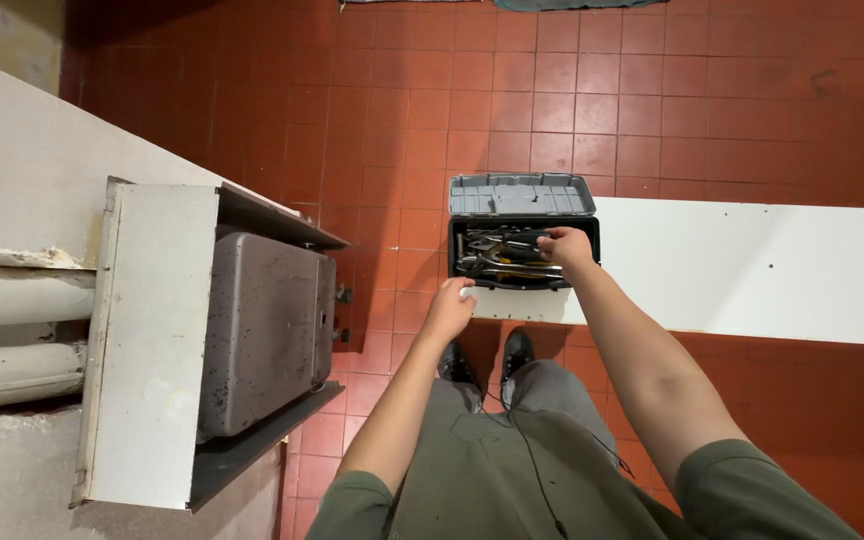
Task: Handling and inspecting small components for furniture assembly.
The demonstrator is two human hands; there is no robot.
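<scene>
Black toolbox (523, 262) sits lid-up on the white board (752, 270) across the red floor; the right hand (564, 246) reaches inside, fingers pinching among the tools (497, 258), nothing lifted clear. Left hand (449, 308) curls near its front edge.

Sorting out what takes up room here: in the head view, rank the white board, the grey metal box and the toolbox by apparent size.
1. White board, largest.
2. Grey metal box, though it sits nearer the camera.
3. Toolbox, smallest; the right hand reaches into it.
</scene>
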